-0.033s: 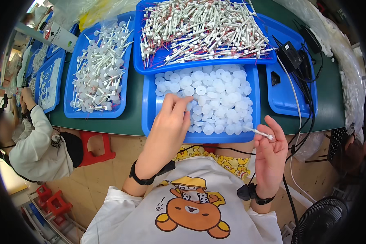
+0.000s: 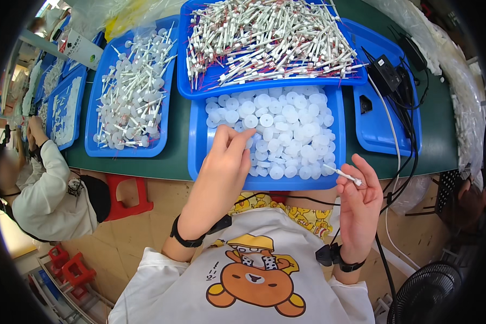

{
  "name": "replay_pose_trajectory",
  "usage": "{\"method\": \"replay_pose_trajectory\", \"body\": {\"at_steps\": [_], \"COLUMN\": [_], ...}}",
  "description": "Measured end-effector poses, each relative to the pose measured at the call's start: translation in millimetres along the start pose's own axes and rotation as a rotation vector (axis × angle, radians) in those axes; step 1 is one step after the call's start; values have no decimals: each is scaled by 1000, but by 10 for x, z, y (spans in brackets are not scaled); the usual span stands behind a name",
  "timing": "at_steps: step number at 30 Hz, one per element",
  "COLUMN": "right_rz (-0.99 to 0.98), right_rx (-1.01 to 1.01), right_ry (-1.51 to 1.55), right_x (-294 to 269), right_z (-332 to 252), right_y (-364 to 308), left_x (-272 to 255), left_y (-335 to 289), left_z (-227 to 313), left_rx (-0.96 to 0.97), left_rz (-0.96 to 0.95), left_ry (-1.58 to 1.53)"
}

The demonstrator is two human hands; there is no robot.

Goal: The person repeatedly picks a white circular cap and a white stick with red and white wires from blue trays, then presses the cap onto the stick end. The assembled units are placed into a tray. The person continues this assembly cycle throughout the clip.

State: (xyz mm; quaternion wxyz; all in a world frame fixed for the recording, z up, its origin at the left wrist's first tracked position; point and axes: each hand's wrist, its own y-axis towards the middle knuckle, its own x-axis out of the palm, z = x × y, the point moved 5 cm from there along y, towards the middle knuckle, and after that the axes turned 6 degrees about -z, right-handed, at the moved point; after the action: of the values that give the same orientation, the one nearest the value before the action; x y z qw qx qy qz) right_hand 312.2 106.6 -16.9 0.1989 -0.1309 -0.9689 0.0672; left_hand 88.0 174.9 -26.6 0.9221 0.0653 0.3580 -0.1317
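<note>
My left hand reaches over the left side of a blue tray heaped with translucent white plastic discs, each with a small centre hole. Its thumb and index finger close around a disc at the pile's edge, partly covered by the fingers. Off the tray's front right corner, my right hand pinches a thin white stick-shaped part between thumb and fingers. The stick's narrow end points left toward the discs; its thicker end lies against the fingers.
Behind, a blue tray holds many white sticks with red wires. Another tray at left holds sticks with discs on them. At right lie a blue tray, black adapter and cables. A co-worker sits at far left.
My left hand has shifted very slightly at the disc pile. The stick in my right hand has tilted a little; both arms stay nearly in place.
</note>
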Motion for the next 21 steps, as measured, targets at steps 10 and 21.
{"method": "replay_pose_trajectory", "body": {"at_steps": [10,21], "right_rz": [-240,-590], "right_rx": [-359,-621], "right_ry": [-183,-272], "right_x": [206,516], "right_z": [-152,-194], "right_y": [-256,-298], "left_x": [-127,43], "left_y": [-319,-424], "left_z": [126,217], "left_rx": [38,4], "left_rz": [-378,-389], "left_ry": [-1351,-1502]}}
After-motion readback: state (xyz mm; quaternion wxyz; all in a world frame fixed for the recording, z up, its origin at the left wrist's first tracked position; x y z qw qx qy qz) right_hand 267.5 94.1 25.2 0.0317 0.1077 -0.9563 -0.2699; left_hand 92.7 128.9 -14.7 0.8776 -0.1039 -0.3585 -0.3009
